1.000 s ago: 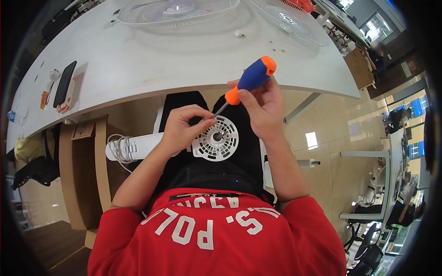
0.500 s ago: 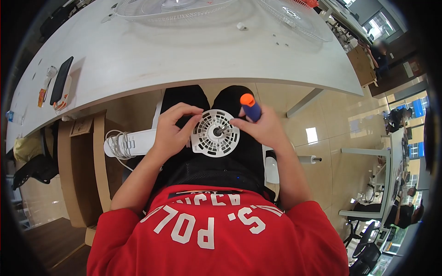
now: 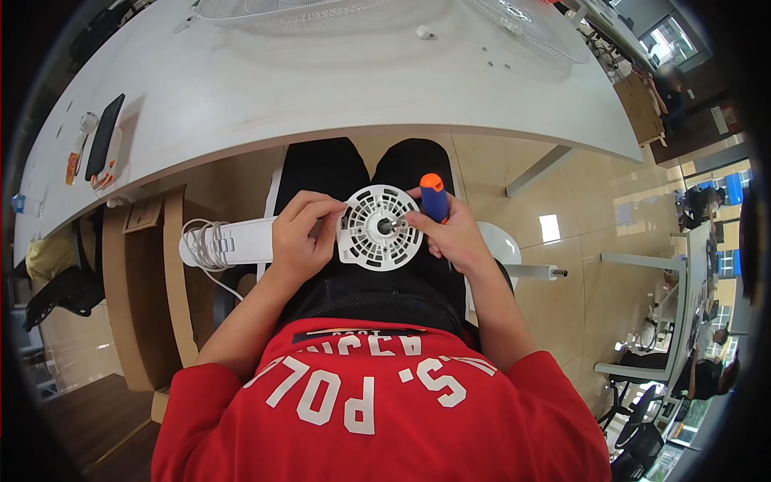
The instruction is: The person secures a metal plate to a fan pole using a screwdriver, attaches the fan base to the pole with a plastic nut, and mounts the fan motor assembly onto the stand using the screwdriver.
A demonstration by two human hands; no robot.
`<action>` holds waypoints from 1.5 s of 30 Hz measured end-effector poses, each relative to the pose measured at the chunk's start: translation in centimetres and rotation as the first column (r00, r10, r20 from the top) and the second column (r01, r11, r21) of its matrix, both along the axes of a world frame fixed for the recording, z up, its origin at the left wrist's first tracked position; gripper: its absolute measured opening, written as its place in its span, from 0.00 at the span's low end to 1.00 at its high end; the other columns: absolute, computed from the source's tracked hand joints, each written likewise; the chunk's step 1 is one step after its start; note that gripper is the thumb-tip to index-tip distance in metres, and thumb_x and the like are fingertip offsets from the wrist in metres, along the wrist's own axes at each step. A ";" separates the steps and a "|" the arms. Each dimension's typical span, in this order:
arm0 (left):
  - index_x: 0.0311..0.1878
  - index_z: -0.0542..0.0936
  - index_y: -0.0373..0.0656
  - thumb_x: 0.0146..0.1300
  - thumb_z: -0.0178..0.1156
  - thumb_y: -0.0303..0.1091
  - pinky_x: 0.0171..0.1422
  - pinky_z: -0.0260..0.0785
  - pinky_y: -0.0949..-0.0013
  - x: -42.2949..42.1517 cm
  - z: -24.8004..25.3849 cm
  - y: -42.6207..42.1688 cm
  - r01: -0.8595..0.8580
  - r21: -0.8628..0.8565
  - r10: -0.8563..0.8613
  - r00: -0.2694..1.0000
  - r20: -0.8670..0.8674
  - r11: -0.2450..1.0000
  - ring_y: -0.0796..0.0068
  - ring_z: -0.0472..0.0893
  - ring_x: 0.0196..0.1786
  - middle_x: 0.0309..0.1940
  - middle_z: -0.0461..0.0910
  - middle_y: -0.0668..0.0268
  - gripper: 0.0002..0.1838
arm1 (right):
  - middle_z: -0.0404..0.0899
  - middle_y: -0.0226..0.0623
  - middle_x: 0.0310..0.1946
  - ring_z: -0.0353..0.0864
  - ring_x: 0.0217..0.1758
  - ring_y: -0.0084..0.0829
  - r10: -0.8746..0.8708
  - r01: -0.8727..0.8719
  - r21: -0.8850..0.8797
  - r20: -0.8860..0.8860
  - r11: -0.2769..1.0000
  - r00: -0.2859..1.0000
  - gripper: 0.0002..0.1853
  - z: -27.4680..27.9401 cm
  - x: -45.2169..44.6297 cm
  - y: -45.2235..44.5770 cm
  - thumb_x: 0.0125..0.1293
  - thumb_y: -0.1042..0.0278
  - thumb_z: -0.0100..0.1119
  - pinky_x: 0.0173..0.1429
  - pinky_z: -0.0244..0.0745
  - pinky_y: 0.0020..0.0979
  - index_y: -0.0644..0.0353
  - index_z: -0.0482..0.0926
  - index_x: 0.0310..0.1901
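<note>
A round white slotted fan motor housing (image 3: 393,255), with a dark shaft at its centre, faces up over my lap. My left hand (image 3: 307,234) is closed at its left rim, thumb and forefinger bent together against the edge. In my right hand (image 3: 456,234) is a screwdriver (image 3: 434,198) with a blue handle and orange end, tilted upward. The right thumb reaches over the housing's right side near the shaft. The screwdriver's blade is hidden by the hand. Left of the housing lies the white fan stand (image 3: 245,241) with a cord (image 3: 207,245) coiled around it.
The white table (image 3: 337,88) stands ahead, carrying clear fan grilles (image 3: 297,12), a small white part (image 3: 425,32), several screws and a dark phone-like slab (image 3: 105,136). An open cardboard box (image 3: 136,297) is at my left. At right, a white pole (image 3: 534,272) sticks out.
The housing has shifted slightly to the right and up. My right hand has turned, so the screwdriver handle stands more upright. The left fingers stay at the left rim.
</note>
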State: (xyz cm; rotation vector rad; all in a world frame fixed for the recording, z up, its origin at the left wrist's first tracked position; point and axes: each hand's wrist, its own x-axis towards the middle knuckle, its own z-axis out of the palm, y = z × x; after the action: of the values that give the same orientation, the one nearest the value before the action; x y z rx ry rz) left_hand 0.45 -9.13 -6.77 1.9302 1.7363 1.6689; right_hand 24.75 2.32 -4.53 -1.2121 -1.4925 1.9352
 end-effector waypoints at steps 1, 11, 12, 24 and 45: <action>0.44 0.87 0.39 0.64 0.70 0.17 0.41 0.80 0.66 -0.1 -0.1 0.1 0.013 0.010 -0.013 1.000 -0.004 1.000 0.61 0.88 0.39 0.39 0.86 0.59 0.07 | 0.78 0.24 0.28 0.67 0.18 0.13 0.000 0.000 -0.003 0.000 1.000 1.000 0.25 0.0 0.0 0.0 0.71 0.63 0.76 0.21 0.59 0.23 0.61 0.81 0.65; 0.43 0.86 0.38 0.59 0.74 0.15 0.43 0.80 0.68 -1.0 0.0 0.0 0.280 0.045 -0.283 0.952 0.117 0.959 0.66 0.89 0.40 0.40 0.91 0.58 0.11 | 0.78 0.23 0.27 0.66 0.18 0.13 0.001 -0.001 0.026 0.010 1.000 1.000 0.25 -0.4 0.1 0.2 0.70 0.62 0.77 0.21 0.59 0.23 0.60 0.82 0.65; 0.43 0.86 0.38 0.58 0.75 0.15 0.43 0.81 0.69 -1.1 0.1 -0.1 0.287 0.032 -0.289 0.949 0.128 0.957 0.66 0.89 0.40 0.41 0.91 0.57 0.12 | 0.78 0.23 0.27 0.66 0.17 0.13 0.002 -0.002 0.035 0.009 0.999 1.000 0.25 -0.2 0.0 0.2 0.70 0.62 0.77 0.21 0.59 0.23 0.60 0.82 0.65; 0.50 0.86 0.39 0.60 0.74 0.15 0.50 0.83 0.69 -1.2 2.1 -0.4 0.308 -0.099 -0.294 0.946 0.138 0.946 0.68 0.90 0.45 0.40 0.89 0.59 0.16 | 0.81 0.30 0.35 0.76 0.30 0.19 -0.102 0.142 0.313 -0.142 0.939 0.985 0.20 2.0 1.0 0.4 0.75 0.60 0.70 0.37 0.73 0.28 0.64 0.81 0.61; 0.75 0.72 0.38 0.65 0.73 0.16 0.60 0.81 0.67 -0.4 2.3 -0.5 0.448 -0.098 -0.347 0.796 0.496 0.889 0.75 0.88 0.49 0.45 0.90 0.60 0.36 | 0.79 0.33 0.39 0.76 0.39 0.21 0.278 0.252 0.616 -0.632 0.746 0.723 0.16 7.2 -6.4 -0.7 0.76 0.59 0.70 0.43 0.71 0.25 0.61 0.76 0.48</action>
State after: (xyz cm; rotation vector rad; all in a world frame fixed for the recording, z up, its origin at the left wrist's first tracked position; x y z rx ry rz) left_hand 0.06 -9.67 -4.52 1.4955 1.1662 1.5446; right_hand 18.37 1.67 2.67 -0.0895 -1.5151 1.3585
